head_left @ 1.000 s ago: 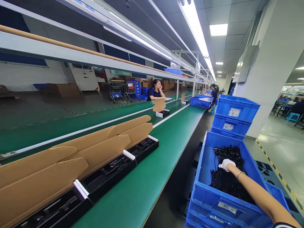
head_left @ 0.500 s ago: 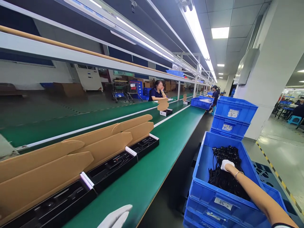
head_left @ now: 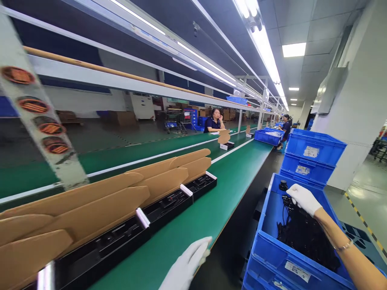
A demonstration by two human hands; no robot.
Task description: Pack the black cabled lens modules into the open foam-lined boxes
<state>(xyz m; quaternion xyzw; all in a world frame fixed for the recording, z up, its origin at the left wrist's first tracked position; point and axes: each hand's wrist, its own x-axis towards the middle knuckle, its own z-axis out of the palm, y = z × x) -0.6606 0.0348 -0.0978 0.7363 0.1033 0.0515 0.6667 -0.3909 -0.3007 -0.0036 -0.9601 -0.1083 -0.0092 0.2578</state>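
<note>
My right hand (head_left: 304, 199), in a white glove, is above an open blue bin (head_left: 262, 213) with its fingers closed. A black corded piece (head_left: 283, 185) shows at its fingertips; its exact kind is too small to make out. Below lies a heap of black corded parts (head_left: 305, 237). My left hand (head_left: 187, 262), also gloved, is over the front edge of the green bench, fingers stretched out and nothing in them. Left of it stands a row of long open boxes with brown lids (head_left: 105, 209) and black trays holding dark parts and cables.
More blue bins (head_left: 311, 151) are stacked behind the open one. Farther along the green bench (head_left: 232, 173) are a small open box (head_left: 226, 144) and a blue bin (head_left: 267, 137). One person (head_left: 214, 121) sits across the bench; another (head_left: 286, 127) is at its far end.
My right hand has risen from the heap toward the bin's far side, a black piece now at its fingertips. My left hand has come farther into view. The camera view has turned left.
</note>
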